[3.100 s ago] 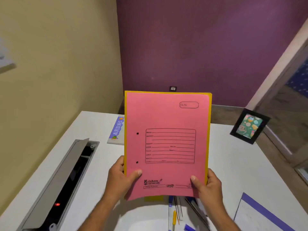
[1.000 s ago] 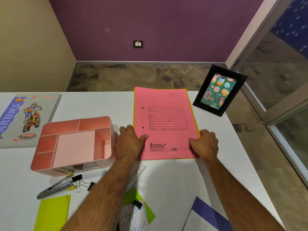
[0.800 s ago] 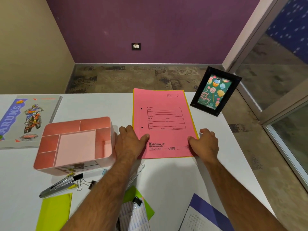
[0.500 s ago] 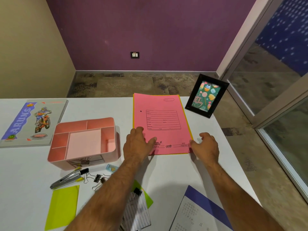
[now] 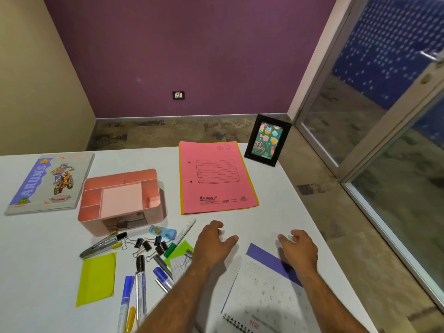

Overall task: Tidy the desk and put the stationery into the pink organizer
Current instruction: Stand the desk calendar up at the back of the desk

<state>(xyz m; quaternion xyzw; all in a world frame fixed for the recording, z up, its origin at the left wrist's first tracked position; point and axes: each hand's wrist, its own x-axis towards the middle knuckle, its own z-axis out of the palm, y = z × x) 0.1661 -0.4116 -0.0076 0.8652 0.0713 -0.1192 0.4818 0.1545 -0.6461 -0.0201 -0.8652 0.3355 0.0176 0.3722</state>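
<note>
Hands are hovering empty, fingers loosely curled: left hand [image 5: 213,243] and right hand [image 5: 298,246] both nearer the viewer than the organizer [image 5: 120,200]. Pens [image 5: 140,282] and clips [image 5: 146,245] are lying just in front of the organizer, left of the left hand, which is nearer. Pens are pointing roughly toward the organizer.

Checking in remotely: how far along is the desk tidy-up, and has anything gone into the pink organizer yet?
Early stage. Done: the pink paper file folder lies flat at the desk's far edge beside the black picture frame. In hand: nothing; the left hand and right hand hover open. Left: the pink plastic organizer has bare top compartments, while black binder clips, pens and markers lie loose in front of it.
</note>
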